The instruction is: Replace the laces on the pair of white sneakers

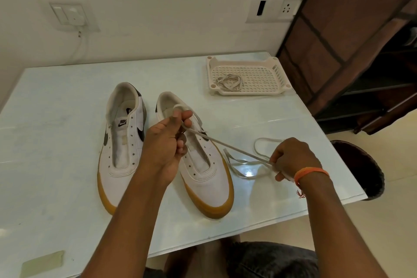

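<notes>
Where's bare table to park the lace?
Free: the table left of the left sneaker, and the strip between the right sneaker and tray. Crowded: right of that sneaker, where the lace stretches from left hand to right hand.

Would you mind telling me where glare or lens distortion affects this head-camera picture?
Head view: a bright lamp reflection glares off the glossy table beside the right hand, washing out part of the lace; wide-angle distortion bows the dark shelf and table edges.
</notes>
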{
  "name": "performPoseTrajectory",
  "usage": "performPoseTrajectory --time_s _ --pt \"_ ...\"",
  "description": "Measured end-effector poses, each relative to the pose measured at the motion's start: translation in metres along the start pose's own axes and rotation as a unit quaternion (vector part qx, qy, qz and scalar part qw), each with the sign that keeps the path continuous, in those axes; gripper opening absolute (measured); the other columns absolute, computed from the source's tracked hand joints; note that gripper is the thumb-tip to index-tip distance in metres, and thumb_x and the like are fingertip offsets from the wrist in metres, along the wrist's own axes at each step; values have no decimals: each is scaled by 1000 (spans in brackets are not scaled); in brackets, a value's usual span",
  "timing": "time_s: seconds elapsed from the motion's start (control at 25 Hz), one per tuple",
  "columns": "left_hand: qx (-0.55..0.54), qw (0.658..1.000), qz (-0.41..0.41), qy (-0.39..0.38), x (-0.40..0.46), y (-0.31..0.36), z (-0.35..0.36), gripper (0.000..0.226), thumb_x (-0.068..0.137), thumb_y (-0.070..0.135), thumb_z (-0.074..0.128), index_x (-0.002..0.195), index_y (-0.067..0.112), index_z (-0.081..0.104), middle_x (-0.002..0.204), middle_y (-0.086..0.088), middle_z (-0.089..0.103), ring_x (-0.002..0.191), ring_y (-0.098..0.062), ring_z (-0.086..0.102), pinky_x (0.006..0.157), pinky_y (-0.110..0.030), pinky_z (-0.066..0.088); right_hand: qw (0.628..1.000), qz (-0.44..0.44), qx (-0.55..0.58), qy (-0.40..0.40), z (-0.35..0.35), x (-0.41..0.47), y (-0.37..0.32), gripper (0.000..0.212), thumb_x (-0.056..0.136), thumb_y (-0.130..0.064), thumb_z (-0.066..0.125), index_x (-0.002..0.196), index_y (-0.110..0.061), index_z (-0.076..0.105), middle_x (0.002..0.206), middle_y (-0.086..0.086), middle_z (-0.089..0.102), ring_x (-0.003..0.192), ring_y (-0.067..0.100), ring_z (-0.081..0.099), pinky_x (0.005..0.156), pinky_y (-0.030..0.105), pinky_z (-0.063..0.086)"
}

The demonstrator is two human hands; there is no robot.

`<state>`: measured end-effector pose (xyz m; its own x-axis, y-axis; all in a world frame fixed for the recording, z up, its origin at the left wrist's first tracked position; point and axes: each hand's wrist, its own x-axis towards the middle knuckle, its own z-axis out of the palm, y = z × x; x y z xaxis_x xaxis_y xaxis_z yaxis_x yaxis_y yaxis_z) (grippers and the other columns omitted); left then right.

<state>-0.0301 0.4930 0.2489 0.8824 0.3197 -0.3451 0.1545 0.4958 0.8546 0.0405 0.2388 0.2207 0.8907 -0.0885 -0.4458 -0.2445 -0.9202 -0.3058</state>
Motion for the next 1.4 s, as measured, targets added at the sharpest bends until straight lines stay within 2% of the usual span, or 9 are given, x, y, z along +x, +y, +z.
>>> performPoseTrajectory --time_s 0.16,0.28,0.52,0.76,0.92,1.12,1.2,1.28,1.4 --pt "91 996 2 -10 -8 -9 13 31 102 30 46 97 12 71 68 1 65 42 -3 37 42 -15 29 964 -205 102 135 8 -24 -36 19 82 -12 69 97 -23 70 102 -5 67 97 15 62 89 34 51" --pt "106 994 -14 -13 -13 -18 24 32 101 33 48 98 12 73 63 2 63 42 -5 37 41 -17 32 891 -330 308 -46 17 -59 -78 13 92 -25 63 101 -17 70 94 -4 71 90 11 66 80 25 54" --pt "32 998 -43 -17 -12 -10 20 29 102 29 46 98 12 69 84 -3 72 38 -3 34 35 -14 26 886 -412 197 -74 29 -54 -76 15 95 -24 61 92 -12 71 65 -6 65 63 6 62 64 20 48" --pt "-49 998 -35 19 1 1 -2 26 105 21 39 92 15 62 73 3 57 41 -4 30 35 -15 22 980 -182 36 -76 7 -5 -18 25 91 -16 62 73 -29 73 60 -5 65 67 13 63 78 35 53" --pt "-21 998 -5 56 2 3 -5 27 103 18 42 89 17 65 76 3 61 42 -3 34 38 -15 25 997 -57 1 -44 9 10 -2 29 89 -15 63 65 -32 69 69 -4 67 77 21 66 86 41 53" --pt "130 988 56 63 -3 -2 0 24 100 28 51 97 22 75 87 10 68 52 -6 40 45 -14 32 991 -70 -59 98 15 -5 -24 23 88 -30 65 110 -26 69 113 -1 63 106 27 59 98 48 42" --pt "165 984 61 7 -7 -4 8 23 99 29 53 103 23 75 71 18 62 55 -2 42 47 -11 34 957 -206 120 162 17 -24 -44 35 84 -18 68 118 -26 64 122 -3 59 110 20 58 95 45 48" --pt "187 979 65 -53 -13 -5 17 23 98 27 53 107 21 74 55 18 55 51 -2 42 48 -10 35 878 -295 370 73 13 -48 -69 29 87 -9 68 115 -19 67 112 -4 68 101 12 65 87 34 55" --pt "200 974 72 -81 -15 -4 19 20 95 26 58 106 22 75 59 9 59 53 -6 43 47 -15 36 813 -327 481 -20 24 -62 -83 30 88 -9 68 117 -11 66 99 4 73 96 15 70 86 30 57"
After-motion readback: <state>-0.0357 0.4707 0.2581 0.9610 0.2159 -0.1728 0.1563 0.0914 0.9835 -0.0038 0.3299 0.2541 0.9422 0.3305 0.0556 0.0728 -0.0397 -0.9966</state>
